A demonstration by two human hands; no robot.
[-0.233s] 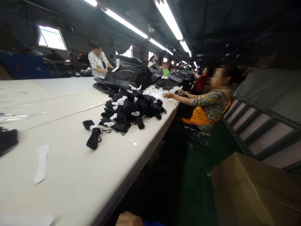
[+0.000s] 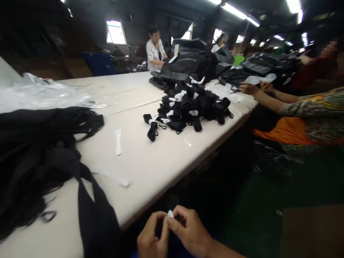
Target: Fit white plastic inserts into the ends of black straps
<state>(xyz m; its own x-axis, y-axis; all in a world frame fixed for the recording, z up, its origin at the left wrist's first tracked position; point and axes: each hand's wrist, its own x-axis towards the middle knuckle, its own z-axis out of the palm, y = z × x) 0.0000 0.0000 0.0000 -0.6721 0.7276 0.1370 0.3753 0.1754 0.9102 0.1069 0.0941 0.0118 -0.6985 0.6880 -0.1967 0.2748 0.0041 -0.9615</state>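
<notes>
At the bottom middle, off the table's front edge, my left hand (image 2: 152,234) and my right hand (image 2: 192,229) meet fingertip to fingertip. Both are closed in a pinch on a small white strip (image 2: 170,214); only its end shows between the fingers. Left of them a black strap (image 2: 98,218) hangs over the edge from a heap of black straps (image 2: 34,154). A white strip with wide ends (image 2: 118,142) lies flat on the table, and another white strip (image 2: 124,182) lies nearer to me.
On the white table (image 2: 139,154) is a pile of folded black straps (image 2: 190,104) banded in white. Black bags (image 2: 185,64) are stacked behind. Clear plastic bags (image 2: 40,95) lie at left. A co-worker's hands (image 2: 249,89) hold white pieces at right. A cardboard box (image 2: 311,229) stands lower right.
My view has swung left, bringing in the strap heap and plastic bags. Earlier only part of one hand showed at the bottom edge; now both hands are in view, pinching the white strip.
</notes>
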